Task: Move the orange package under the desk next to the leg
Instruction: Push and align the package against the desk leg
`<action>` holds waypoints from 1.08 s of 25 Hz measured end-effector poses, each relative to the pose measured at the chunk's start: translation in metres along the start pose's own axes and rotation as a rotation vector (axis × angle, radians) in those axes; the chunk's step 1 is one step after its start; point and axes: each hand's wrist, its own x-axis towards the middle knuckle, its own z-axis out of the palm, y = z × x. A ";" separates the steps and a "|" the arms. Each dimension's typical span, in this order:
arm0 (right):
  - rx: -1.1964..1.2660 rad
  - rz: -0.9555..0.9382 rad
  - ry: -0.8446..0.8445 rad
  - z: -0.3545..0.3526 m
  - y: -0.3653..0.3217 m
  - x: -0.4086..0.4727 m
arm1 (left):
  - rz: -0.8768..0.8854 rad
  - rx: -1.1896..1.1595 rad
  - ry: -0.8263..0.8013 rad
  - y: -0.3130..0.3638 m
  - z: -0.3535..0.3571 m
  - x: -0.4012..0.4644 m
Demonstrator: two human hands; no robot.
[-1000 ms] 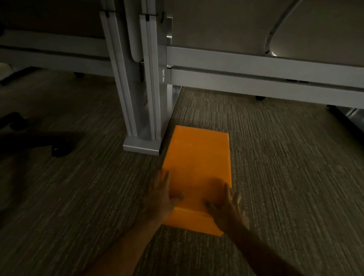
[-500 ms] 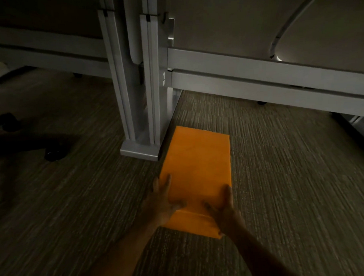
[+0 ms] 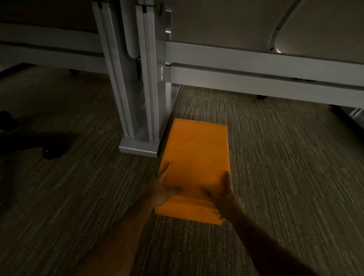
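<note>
The orange package (image 3: 195,156) lies flat on the carpet, its long side running away from me, its far left corner beside the foot of the grey desk leg (image 3: 145,77). My left hand (image 3: 161,191) grips its near left edge, thumb on top. My right hand (image 3: 224,193) grips the near right edge the same way. The package's near flap shows between my wrists. The desk's grey crossbeam (image 3: 257,72) spans above and behind the package.
A black office chair base with a caster (image 3: 50,153) stands on the carpet at the left. A second leg column (image 3: 114,78) stands just left of the first. Striped carpet (image 3: 292,164) stretches right of the package.
The package has slid a little forward along the leg. Both hands have shifted from lying on top to gripping its side edges.
</note>
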 end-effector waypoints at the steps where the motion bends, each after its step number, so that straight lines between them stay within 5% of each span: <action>1: -0.016 -0.019 0.020 0.002 0.003 0.002 | 0.014 -0.089 -0.008 -0.003 -0.002 0.001; 7: -0.020 -0.022 0.086 -0.004 0.014 0.014 | 0.084 -0.151 0.008 0.006 0.003 0.007; 18: -0.054 0.008 -0.145 0.040 -0.037 0.026 | 0.047 -0.098 0.013 -0.047 -0.053 0.014; 27: 0.024 -0.017 -0.119 0.029 -0.040 0.056 | 0.016 -0.180 0.007 -0.038 -0.052 0.037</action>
